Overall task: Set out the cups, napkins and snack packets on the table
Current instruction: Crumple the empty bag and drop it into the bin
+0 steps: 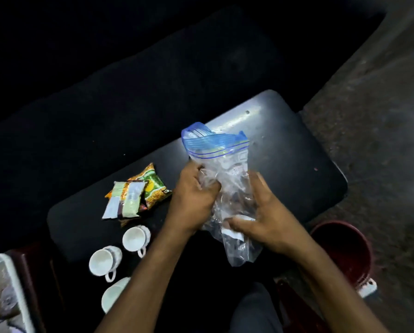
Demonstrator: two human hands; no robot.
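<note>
Both hands hold a clear zip bag (227, 164) with a blue seal above the dark table (285, 145). My left hand (194, 198) grips the bag's left side near the middle. My right hand (261, 217) clasps its lower part, thumb pressing on something white inside. What the bag contains is hard to make out. A pile of snack packets (136, 193) lies on the table to the left. Three white cups lie on their sides near the front left edge: one (135, 237), a second (104, 260), and a third (114, 294) partly hidden by my left forearm.
A dark red bucket (345, 251) stands on the floor at the right of the table. A white tray or crate edge (6, 292) shows at the bottom left. A dark seat or bench runs behind the table. Grey ground lies to the right.
</note>
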